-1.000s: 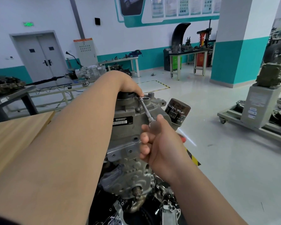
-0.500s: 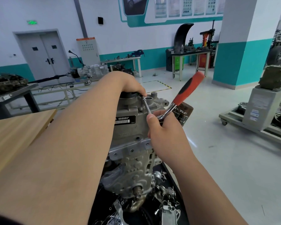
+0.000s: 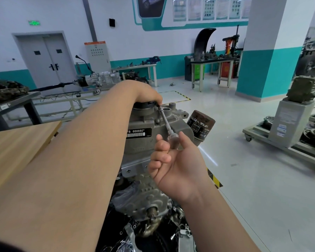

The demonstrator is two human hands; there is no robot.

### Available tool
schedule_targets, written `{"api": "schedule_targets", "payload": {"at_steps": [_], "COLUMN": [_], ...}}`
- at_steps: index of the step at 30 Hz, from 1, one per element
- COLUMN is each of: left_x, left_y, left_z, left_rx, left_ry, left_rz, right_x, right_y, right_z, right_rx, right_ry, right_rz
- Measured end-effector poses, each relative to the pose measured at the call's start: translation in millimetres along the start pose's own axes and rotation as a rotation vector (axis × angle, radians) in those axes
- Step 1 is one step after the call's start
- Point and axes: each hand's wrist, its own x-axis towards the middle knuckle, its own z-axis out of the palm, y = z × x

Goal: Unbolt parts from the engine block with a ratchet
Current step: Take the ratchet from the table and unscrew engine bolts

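The engine block (image 3: 144, 140) is standing at centre, its near end cut off below. The left hand (image 3: 145, 94) is lying over its far top, fingers hidden, so its grip cannot be told. The right hand (image 3: 176, 166) is curling round the ratchet (image 3: 166, 123), hiding the handle; the bar is reaching up to the block's top. A filter (image 3: 201, 126) is sticking out on the right.

There are two hands (image 3: 146, 95) (image 3: 176, 164), one ratchet (image 3: 166, 122), one engine block (image 3: 140, 149), one oil filter (image 3: 202, 126).
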Motion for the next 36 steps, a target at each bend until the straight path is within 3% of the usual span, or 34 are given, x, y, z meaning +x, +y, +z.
{"api": "schedule_targets", "payload": {"at_steps": [10,22,32,36], "left_x": [-3.6,-0.1,-4.5,-1.7], "left_y": [3.3,3.4,4.3,3.4], "left_z": [-3.2,-3.3,-3.3,-1.8], "left_rx": [0.048,0.043,0.047,0.044], "left_ry": [-0.012,-0.043,-0.028,0.003], "left_rz": [-0.004,-0.023,-0.007,0.018], "right_x": [2.4,12.0,9.9,11.4], "right_y": [2.5,-4.8,-15.7,-15.2], "right_z": [0.5,0.6,-0.4,-2.0], "right_rx": [-0.085,-0.560,-1.266,-1.180], "right_ry": [0.054,0.290,0.364,0.373], "right_rz": [-0.031,-0.472,-0.694,-0.686]}}
